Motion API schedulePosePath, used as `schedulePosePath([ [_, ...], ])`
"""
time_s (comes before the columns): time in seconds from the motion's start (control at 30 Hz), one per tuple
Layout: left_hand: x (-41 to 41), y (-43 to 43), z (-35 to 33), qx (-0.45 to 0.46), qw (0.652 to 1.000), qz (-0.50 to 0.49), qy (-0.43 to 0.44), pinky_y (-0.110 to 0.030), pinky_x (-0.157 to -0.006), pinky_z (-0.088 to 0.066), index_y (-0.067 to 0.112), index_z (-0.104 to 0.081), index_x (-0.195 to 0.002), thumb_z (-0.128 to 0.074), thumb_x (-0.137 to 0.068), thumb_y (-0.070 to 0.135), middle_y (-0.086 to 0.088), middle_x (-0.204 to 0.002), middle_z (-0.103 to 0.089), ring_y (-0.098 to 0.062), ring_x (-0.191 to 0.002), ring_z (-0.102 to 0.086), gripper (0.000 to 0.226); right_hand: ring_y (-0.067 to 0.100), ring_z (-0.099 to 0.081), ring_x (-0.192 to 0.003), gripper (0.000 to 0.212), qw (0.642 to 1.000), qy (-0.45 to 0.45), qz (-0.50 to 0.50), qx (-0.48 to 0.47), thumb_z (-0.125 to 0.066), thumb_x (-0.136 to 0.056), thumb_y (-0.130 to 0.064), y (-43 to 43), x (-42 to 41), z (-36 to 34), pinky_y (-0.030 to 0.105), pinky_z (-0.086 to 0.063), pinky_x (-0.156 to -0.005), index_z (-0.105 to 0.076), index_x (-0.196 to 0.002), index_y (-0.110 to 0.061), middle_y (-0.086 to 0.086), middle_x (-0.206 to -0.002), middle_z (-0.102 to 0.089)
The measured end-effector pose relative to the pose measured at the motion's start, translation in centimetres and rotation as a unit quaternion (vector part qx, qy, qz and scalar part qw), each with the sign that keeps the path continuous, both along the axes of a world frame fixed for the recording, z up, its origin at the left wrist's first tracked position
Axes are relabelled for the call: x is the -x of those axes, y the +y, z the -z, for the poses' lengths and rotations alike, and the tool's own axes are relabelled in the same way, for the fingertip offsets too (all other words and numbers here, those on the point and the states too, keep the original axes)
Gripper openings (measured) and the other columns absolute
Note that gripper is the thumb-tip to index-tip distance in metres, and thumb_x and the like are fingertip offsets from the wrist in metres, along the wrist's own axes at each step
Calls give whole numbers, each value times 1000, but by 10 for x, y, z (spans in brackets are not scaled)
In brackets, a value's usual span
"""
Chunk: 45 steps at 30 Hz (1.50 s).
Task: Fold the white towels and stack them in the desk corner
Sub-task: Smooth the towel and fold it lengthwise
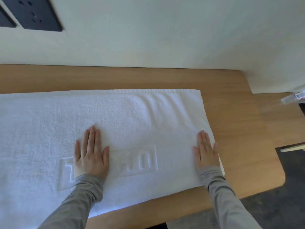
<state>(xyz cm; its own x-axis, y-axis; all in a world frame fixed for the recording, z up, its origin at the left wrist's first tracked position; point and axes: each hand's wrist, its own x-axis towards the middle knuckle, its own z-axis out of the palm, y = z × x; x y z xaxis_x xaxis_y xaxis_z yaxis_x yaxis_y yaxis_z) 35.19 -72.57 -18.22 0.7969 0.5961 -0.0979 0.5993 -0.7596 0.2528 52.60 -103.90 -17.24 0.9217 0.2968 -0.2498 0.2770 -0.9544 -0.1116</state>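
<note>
A white towel (132,116) with an embossed lettered panel lies spread flat across the wooden desk (247,129), running off the left edge of view. My left hand (90,152) presses flat on it near the middle, fingers straight, partly covering the lettering. My right hand (206,151) lies flat along the towel's right edge, fingers straight. Both arms wear grey sleeves. A few soft ridges run across the towel between the far hem and my right hand.
A pale wall (165,38) borders the desk's far side, with dark socket plates (34,14) at upper left. A clear plastic bottle (292,98) lies at the desk's right end. Dark floor (293,204) shows beyond the desk's rounded near-right corner.
</note>
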Motion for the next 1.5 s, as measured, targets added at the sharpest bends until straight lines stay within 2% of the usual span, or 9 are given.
schedulePosePath([
  [0.1,-1,0,0,2,1000,-4,0,-47,-117,-11,7,-23,-147,-17,-92,40,-8,-155,-22,-20,-142,-17,65,24,-1,-145,57,993,-49,35,-98,-30,-98,-26,54,11,-11,41,2,-119,-10,-146,-3,8,-154,-1],
  [0.27,-1,2,-3,2,1000,-5,1,-48,-116,-16,5,-29,-145,-19,-91,39,-10,-152,-27,-22,-141,-22,65,25,-15,-144,57,926,-15,-359,-115,-28,-94,-31,177,62,-6,47,-14,-116,-28,-144,-4,9,-154,-22],
  [0.4,-2,1,-6,-8,1000,-4,3,-47,-115,-17,6,-29,-145,-21,-91,39,-9,-152,-27,-22,-140,-24,63,18,-26,-141,56,891,-34,-447,-64,-32,-93,-37,186,32,5,47,-28,-112,-37,-142,-10,4,-151,-33],
  [0.6,1,2,-1,-27,999,1,29,-38,-117,-7,8,-21,-147,-7,-95,47,-3,-155,-20,-16,-142,-18,67,7,11,-143,67,964,-56,-259,24,-1,-90,-49,78,-111,12,29,11,-116,-1,-148,-18,-9,-153,12],
  [0.77,-2,1,-2,-35,998,-6,43,-33,-117,-1,5,-25,-146,-3,-96,50,-6,-153,-26,-10,-143,-11,71,5,20,-139,58,971,-29,-235,29,-18,-99,-38,64,-138,9,33,16,-114,9,-146,-18,-3,-157,12],
  [1.03,-82,-72,-13,-23,999,-32,-21,-43,-115,-10,4,-23,-146,-11,-96,44,-11,-153,-22,-26,-142,-21,65,25,-29,-139,57,898,-12,-433,-77,-29,-93,-35,120,-40,-1,53,-31,-108,-39,-140,-5,9,-150,-34],
  [1.13,-105,-95,-5,-5,999,-50,-5,-41,-116,-9,9,-20,-146,-2,-95,51,-5,-154,-20,-22,-142,-18,69,22,-24,-141,57,894,-2,-441,-74,-27,-94,-36,108,-75,3,55,-27,-110,-35,-143,-8,6,-152,-30],
  [1.33,-105,-97,6,-23,998,-63,6,-41,-116,-11,11,-23,-147,-8,-95,50,-3,-154,-23,-19,-142,-21,67,19,-1,-146,54,966,-48,-253,-25,-21,-100,-35,42,-211,4,43,7,-116,-11,-150,-17,2,-158,-6],
  [1.5,-107,-98,4,-27,997,-69,9,-42,-116,-12,11,-26,-147,-9,-95,49,-4,-153,-25,-20,-141,-23,66,31,-49,-115,38,973,-19,-5,-228,-54,-91,-24,46,-238,-9,44,-36,-103,-55,-124,-7,13,-118,-57],
])
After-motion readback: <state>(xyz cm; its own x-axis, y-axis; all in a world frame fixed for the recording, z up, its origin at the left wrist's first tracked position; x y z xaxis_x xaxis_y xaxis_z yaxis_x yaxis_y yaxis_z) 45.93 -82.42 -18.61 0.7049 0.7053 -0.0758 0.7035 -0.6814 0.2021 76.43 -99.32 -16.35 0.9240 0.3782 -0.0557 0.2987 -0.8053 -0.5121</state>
